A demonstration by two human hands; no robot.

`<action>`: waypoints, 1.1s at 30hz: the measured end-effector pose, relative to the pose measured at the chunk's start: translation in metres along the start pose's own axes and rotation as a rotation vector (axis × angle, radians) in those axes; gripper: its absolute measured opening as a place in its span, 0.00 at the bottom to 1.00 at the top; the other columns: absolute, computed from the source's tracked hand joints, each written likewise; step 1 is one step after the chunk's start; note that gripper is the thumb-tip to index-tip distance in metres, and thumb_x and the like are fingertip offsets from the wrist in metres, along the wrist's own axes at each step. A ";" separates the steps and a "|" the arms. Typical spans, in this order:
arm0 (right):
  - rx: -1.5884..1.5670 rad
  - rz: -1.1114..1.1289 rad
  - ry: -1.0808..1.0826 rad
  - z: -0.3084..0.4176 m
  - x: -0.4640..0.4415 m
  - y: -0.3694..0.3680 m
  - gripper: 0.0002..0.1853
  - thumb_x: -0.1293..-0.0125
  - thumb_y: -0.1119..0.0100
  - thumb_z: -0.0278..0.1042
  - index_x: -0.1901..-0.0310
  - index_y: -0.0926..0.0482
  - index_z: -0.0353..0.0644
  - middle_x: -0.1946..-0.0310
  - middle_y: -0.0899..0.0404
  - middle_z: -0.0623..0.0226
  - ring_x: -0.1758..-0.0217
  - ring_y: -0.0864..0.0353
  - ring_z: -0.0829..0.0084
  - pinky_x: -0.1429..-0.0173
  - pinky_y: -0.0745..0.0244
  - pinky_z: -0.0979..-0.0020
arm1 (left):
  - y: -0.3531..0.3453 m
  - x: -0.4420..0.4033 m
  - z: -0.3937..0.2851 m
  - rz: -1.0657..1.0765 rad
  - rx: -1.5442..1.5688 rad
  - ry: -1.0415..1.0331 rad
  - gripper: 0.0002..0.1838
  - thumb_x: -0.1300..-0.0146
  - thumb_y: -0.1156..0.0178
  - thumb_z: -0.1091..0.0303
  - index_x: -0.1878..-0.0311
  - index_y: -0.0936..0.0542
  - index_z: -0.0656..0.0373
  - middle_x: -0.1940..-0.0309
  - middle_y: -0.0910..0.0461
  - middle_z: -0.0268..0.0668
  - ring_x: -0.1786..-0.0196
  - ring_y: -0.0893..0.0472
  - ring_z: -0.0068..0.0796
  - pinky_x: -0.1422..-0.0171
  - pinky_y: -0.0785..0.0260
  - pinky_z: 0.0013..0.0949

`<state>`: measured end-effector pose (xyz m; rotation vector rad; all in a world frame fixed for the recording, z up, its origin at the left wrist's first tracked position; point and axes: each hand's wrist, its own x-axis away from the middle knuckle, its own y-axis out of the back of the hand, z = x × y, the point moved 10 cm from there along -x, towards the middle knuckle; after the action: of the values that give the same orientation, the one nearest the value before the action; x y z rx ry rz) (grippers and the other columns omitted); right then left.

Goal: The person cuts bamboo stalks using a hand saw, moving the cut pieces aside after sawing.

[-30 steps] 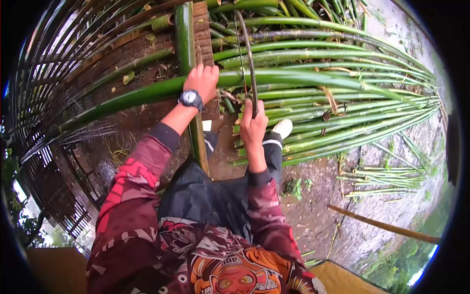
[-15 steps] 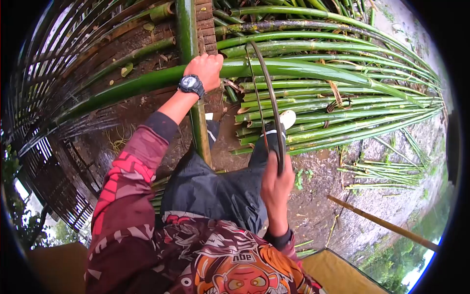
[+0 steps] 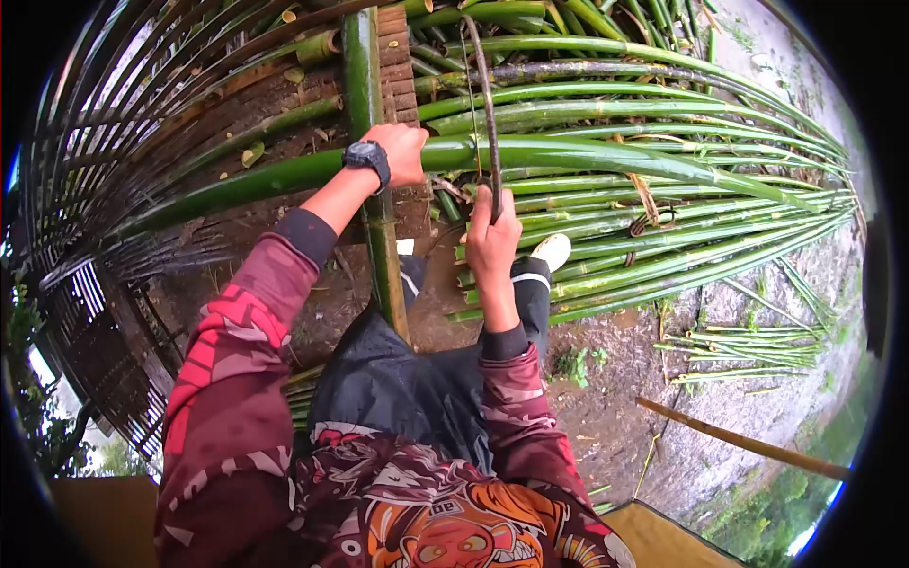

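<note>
A long green bamboo pole (image 3: 606,154) runs across the view. My left hand (image 3: 402,151), with a dark watch on its wrist, is closed on the pole from above. My right hand (image 3: 492,237) is wrapped around the lower end of a bow saw (image 3: 488,99). The saw stands across the pole, just right of my left hand, with its thin blade against the green surface. An upright bamboo post (image 3: 362,71) passes behind the pole near my left wrist.
Many cut bamboo poles (image 3: 587,251) lie stacked on the right. Slatted wood (image 3: 396,57) borders the post. A fan of dark strips (image 3: 90,180) stands at left. Shorter green pieces (image 3: 748,350) lie on the wet ground, near a brown pole (image 3: 739,437).
My right hand has pushed the saw forward, away from my body, and slightly left, across the bamboo pole. My left hand keeps its hold, shifted slightly down in view.
</note>
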<state>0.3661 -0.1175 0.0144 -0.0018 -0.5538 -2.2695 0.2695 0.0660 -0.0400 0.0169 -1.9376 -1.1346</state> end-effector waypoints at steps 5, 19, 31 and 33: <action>0.152 0.073 -0.047 0.042 0.028 0.043 0.11 0.19 0.48 0.36 0.54 0.22 0.38 0.77 0.24 0.46 0.74 0.22 0.40 0.72 0.31 0.52 | -0.004 -0.004 -0.003 0.051 0.017 -0.037 0.25 0.52 0.30 0.54 0.53 0.16 0.60 0.59 0.12 0.52 0.54 0.13 0.54 0.44 0.19 0.50; 0.116 0.005 -0.021 0.034 -0.033 0.004 0.14 0.20 0.46 0.40 0.61 0.26 0.37 0.77 0.22 0.42 0.73 0.21 0.36 0.73 0.30 0.48 | 0.014 0.023 -0.015 -0.405 -0.053 -0.162 0.34 0.54 0.23 0.61 0.42 0.22 0.59 0.55 0.17 0.44 0.46 0.19 0.46 0.43 0.24 0.44; 0.079 0.049 -0.092 0.027 -0.005 0.018 0.13 0.20 0.46 0.40 0.59 0.25 0.38 0.76 0.23 0.46 0.73 0.21 0.40 0.71 0.31 0.51 | 0.002 0.021 0.001 -0.462 -0.149 -0.029 0.14 0.48 0.32 0.69 0.58 0.22 0.56 0.64 0.15 0.41 0.53 0.16 0.44 0.48 0.21 0.44; 0.182 0.094 -0.123 0.053 0.047 0.056 0.10 0.21 0.47 0.37 0.55 0.23 0.39 0.76 0.23 0.47 0.71 0.20 0.41 0.69 0.28 0.51 | -0.002 0.022 0.002 -0.431 -0.140 -0.038 0.15 0.48 0.31 0.67 0.58 0.22 0.56 0.64 0.15 0.41 0.53 0.16 0.44 0.48 0.20 0.43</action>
<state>0.3637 -0.1629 0.0920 -0.0754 -0.8074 -2.1307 0.2537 0.0572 -0.0269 0.3541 -1.9352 -1.5589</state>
